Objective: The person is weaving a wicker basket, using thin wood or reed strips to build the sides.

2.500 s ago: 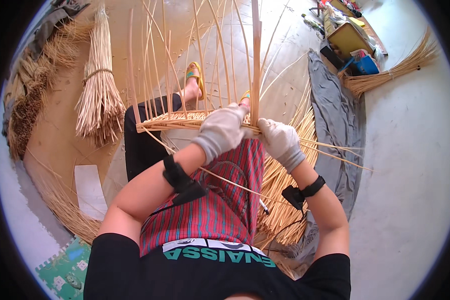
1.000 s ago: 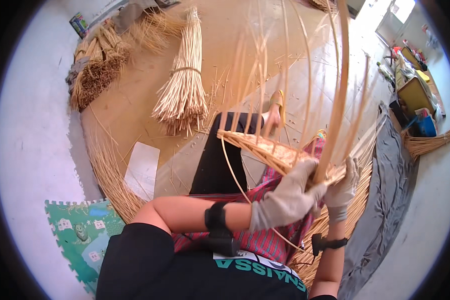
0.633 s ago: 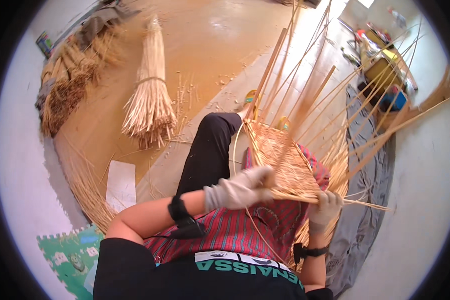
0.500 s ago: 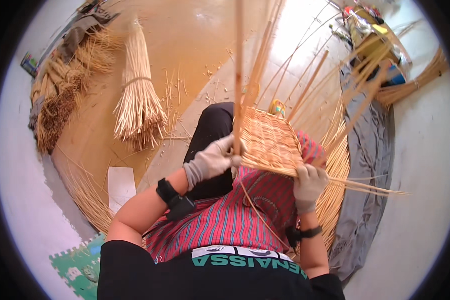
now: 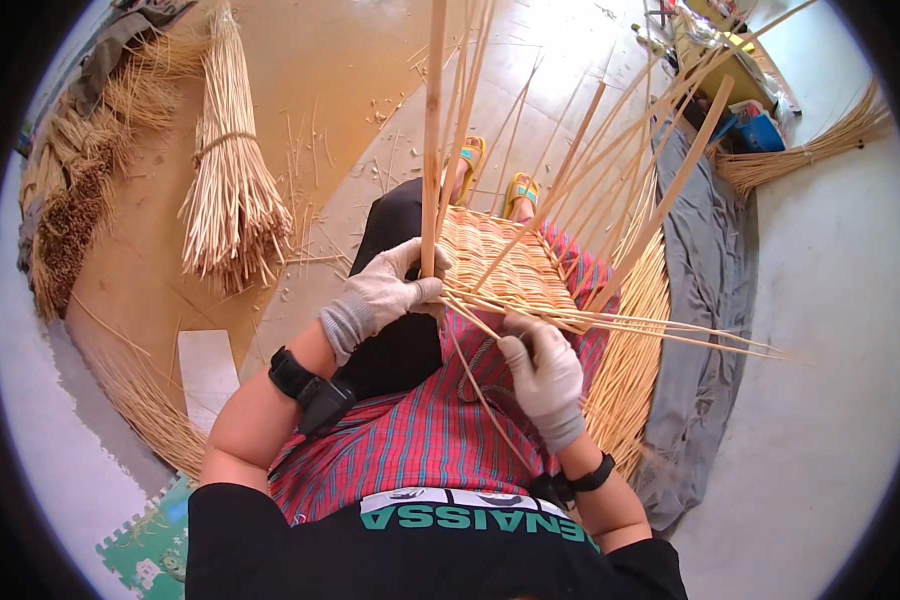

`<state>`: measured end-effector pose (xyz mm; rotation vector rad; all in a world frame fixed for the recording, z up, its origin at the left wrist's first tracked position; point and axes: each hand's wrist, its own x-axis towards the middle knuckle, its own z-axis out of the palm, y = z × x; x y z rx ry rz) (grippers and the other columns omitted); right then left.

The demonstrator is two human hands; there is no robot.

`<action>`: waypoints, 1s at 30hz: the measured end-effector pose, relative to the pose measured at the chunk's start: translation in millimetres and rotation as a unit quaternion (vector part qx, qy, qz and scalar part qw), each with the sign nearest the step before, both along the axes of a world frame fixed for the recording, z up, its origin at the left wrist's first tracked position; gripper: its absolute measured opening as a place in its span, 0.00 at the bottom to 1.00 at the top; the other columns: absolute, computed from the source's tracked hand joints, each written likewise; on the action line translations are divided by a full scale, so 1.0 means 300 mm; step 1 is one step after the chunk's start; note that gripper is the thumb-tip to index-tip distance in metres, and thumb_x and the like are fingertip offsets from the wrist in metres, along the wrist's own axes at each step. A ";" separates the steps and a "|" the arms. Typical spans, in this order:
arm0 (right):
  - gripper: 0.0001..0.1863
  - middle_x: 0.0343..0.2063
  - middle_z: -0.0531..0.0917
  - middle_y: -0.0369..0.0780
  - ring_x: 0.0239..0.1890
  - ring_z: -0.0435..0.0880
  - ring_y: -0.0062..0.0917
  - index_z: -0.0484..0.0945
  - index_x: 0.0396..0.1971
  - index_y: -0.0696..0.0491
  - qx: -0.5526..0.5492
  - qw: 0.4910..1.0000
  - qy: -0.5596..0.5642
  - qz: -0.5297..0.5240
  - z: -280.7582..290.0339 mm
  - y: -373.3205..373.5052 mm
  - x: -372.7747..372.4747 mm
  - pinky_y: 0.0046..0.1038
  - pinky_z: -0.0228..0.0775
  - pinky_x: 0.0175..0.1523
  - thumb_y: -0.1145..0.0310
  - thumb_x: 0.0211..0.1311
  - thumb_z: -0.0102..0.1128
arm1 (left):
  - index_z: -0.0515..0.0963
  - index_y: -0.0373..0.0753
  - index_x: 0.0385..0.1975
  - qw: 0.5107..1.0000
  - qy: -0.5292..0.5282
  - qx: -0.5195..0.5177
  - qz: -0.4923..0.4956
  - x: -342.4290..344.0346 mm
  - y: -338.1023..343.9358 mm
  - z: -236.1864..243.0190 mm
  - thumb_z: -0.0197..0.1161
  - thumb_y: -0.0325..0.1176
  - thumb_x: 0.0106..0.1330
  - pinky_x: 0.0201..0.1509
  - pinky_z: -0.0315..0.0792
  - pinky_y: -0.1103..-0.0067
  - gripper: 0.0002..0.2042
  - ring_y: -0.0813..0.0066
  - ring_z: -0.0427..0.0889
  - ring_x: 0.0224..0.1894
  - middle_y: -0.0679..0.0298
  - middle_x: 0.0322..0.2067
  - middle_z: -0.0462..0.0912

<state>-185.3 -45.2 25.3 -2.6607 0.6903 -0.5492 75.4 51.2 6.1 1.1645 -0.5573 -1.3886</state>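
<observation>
A woven wicker basket (image 5: 500, 255) rests over my lap, its flat panel tilted, with long stakes standing up around its edges. My gloved left hand (image 5: 395, 285) is closed on its near left corner, thumb and fingers around the foot of a thick upright stake (image 5: 433, 130). Just below the near edge, my gloved right hand (image 5: 545, 375) pinches a thin wicker strand (image 5: 478, 319) that runs out from that corner. More thin strands (image 5: 670, 328) lie along the near edge and stick out to the right. A loose strand (image 5: 480, 395) hangs down across the red striped cloth on my lap.
A tied wicker bundle (image 5: 235, 190) lies on the floor ahead left, with stacked bundles (image 5: 70, 220) by the left wall. Long loose canes (image 5: 625, 380) and grey cloth (image 5: 695, 340) lie to my right. A white board (image 5: 208, 370) is at left; another bundle (image 5: 810, 160) lies far right.
My right hand has left the basket's near right corner and come left to a strand near the left corner. Left hand and basket have shifted slightly left in view; the stakes sway less.
</observation>
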 end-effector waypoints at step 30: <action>0.27 0.51 0.80 0.49 0.50 0.82 0.48 0.71 0.66 0.50 0.132 0.973 0.055 0.179 0.140 -0.208 0.353 0.41 0.77 0.53 0.73 0.67 0.59 | 0.66 0.43 0.35 0.910 -0.350 0.043 0.218 -0.187 -0.045 -0.075 0.79 0.37 0.62 0.28 0.71 0.83 0.21 0.87 0.71 0.28 0.75 0.26 0.69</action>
